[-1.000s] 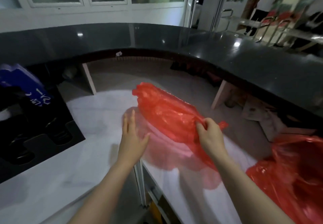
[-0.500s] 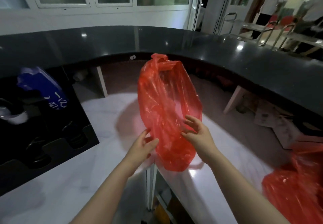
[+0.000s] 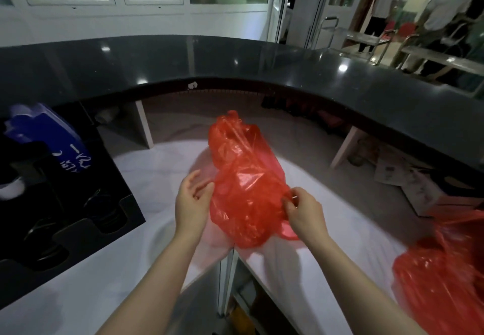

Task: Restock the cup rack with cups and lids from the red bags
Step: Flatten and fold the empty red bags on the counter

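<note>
Red bag: thin, glossy, crinkled translucent plastic, held upright over the white counter between both hands; its knotted top points away from the person, and its contents cannot be made out.
Left hand: palm turned toward the bag's left side, fingers loosely spread and slightly bent, fingertips at the film; no clear grip is visible.
Right hand: fingers curled, thumb and fingertips pinching a fold of the film at the bag's lower right edge.
Second red bag: same shiny wrinkled plastic, bulging, lying on the counter at far right, well apart from the held bag.
White counter: smooth, pale, faintly marbled surface with a seam beneath the held bag.
Cup rack: matte black block at left with round recessed openings; what fills them is too dark to tell.
Blue package: glossy blue wrapper with white characters, leaning at the rack's far end.
Dark bar top: polished, curved black slab, reflecting ceiling lights.
</note>
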`<state>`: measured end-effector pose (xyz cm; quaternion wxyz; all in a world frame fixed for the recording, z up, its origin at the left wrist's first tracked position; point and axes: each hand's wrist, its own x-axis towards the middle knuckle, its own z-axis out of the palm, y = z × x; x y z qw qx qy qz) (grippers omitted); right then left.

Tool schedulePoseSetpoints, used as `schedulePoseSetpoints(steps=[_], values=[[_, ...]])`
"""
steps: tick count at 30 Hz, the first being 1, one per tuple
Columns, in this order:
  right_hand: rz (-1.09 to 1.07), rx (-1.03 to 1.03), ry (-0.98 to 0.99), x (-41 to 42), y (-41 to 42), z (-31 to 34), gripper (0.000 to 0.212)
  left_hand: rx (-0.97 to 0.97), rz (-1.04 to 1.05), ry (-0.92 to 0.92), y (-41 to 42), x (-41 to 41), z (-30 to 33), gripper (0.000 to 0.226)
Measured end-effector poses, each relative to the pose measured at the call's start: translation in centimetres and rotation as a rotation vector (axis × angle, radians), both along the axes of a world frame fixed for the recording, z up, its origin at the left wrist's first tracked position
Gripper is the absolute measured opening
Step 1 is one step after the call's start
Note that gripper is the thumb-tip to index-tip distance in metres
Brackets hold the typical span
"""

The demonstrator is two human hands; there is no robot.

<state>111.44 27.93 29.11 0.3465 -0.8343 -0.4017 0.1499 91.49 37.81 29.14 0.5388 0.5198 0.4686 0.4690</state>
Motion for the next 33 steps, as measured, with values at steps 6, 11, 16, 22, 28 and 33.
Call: schedulePoseSetpoints(steps=[6, 11, 16, 22, 28, 33], values=[[-0.207, 0.244, 0.438, -0.3, -0.2, 0.7, 0.012, -0.01, -0.403, 0.03, -2.0, 0.5, -0.4, 0.124], [-0.186, 0.227, 0.484, -0.1, -0.1, 1.1, 0.011, -0.021, -0.454, 0.105, -2.4, 0.8, -1.3, 0.079], [-0.122, 0.186, 0.436, 0.2, -0.6, 0.8, 0.009, 0.1, -0.393, 0.141, -2.0, 2.1, -0.4, 0.049], [0.241, 0.076, 0.411, 1.2, -1.9, 0.9, 0.06, 0.1, -0.409, 0.285, -0.7, 4.5, -0.2, 0.022], [-0.175, 0.056, 0.197, 5.3, -3.8, -0.2, 0.027, 0.134, -0.096, 0.407, 1.8, 2.8, -1.1, 0.019], [-0.384, 0.065, 0.155, 9.4, -5.6, -0.4, 0.015, 0.112, 0.106, 0.468, 4.4, 0.6, -1.4, 0.022]])
